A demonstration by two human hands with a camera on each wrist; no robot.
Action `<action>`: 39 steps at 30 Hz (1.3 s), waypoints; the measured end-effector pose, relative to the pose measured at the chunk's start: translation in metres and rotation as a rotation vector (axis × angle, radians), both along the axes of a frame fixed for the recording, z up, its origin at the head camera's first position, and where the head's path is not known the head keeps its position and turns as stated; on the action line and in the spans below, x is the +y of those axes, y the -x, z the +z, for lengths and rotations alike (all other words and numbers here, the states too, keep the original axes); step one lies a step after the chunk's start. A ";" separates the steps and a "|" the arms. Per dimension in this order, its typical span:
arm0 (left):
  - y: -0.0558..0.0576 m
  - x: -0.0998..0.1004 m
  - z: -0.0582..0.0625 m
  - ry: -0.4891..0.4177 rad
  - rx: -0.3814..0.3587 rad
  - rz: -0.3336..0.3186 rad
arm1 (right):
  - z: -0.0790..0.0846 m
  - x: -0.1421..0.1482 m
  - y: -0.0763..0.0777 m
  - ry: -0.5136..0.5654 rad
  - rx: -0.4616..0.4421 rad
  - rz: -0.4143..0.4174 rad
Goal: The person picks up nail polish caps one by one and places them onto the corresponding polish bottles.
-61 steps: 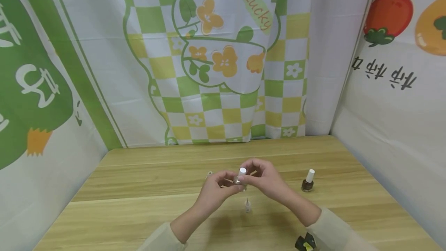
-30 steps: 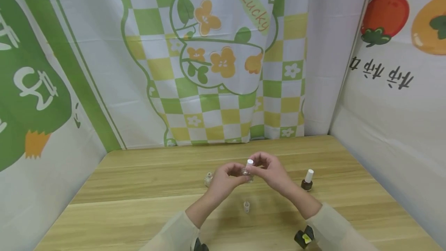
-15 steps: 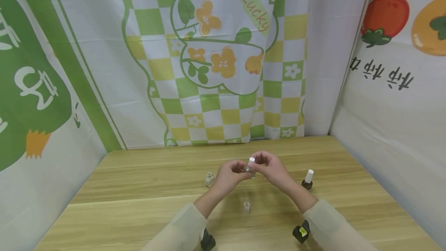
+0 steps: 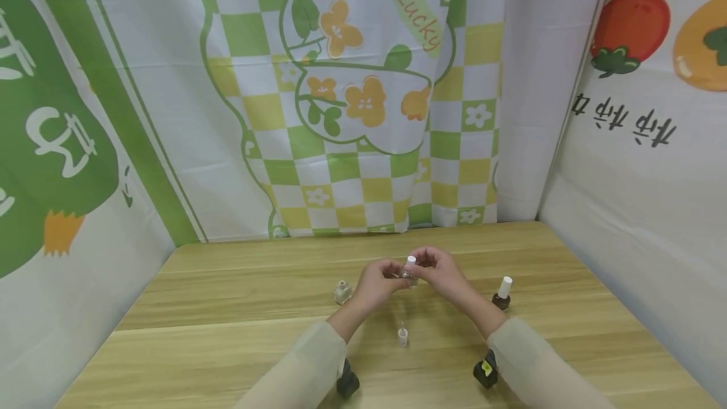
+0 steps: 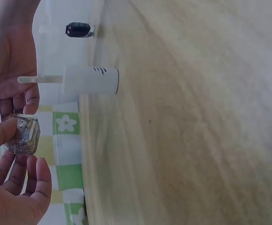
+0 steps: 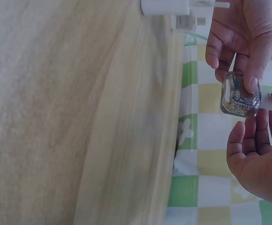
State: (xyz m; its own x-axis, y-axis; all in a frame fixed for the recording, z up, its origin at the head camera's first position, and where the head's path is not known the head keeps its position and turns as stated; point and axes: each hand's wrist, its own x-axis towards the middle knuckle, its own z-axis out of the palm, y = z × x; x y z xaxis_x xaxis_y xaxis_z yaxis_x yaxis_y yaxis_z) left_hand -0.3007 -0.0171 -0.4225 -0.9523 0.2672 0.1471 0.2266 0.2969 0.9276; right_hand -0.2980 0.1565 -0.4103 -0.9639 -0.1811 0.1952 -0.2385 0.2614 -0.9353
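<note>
Above the middle of the table, my left hand [image 4: 376, 284] holds a small glass nail polish bottle [image 6: 239, 96] with glittery contents, its thumb pressed on the glass. My right hand [image 4: 444, 273] pinches the bottle's white cap [image 4: 411, 260], which sits at the neck; in the left wrist view that cap is hidden. Below the hands, a loose white brush cap [image 5: 91, 81] stands on the table with its brush upward. An uncapped clear nail polish bottle [image 4: 343, 293] stands left of my left hand. Right of my right hand is a dark nail polish bottle [image 4: 502, 299] with a white cap.
The wooden table [image 4: 227, 358] ends at a checkered green, yellow and white curtain [image 4: 352, 175] at the back. Printed cloth walls [image 4: 630, 188] close both sides. Black wrist devices [image 4: 486, 371] hang under both sleeves.
Both hands have shifted a little right and toward the back with the bottle, then nearly stopped. The uncapped bottle, earlier mostly covered by my left hand, now shows fully.
</note>
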 end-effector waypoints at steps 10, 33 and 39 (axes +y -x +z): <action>0.011 0.004 -0.009 0.018 -0.017 0.025 | -0.007 0.002 0.010 0.014 -0.070 -0.031; 0.025 0.014 -0.026 -0.005 -0.073 0.047 | -0.030 -0.001 0.024 0.041 -0.152 -0.114; 0.029 0.017 -0.032 0.028 -0.080 0.091 | -0.036 -0.003 0.025 0.038 -0.140 -0.138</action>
State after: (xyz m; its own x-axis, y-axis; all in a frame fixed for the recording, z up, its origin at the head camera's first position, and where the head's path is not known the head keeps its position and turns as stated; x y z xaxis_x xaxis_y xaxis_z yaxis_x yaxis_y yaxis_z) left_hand -0.3293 -0.0005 -0.4545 -0.9812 0.1823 0.0634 0.1232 0.3387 0.9328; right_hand -0.3235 0.1533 -0.4460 -0.9973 -0.0408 0.0617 -0.0698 0.2463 -0.9667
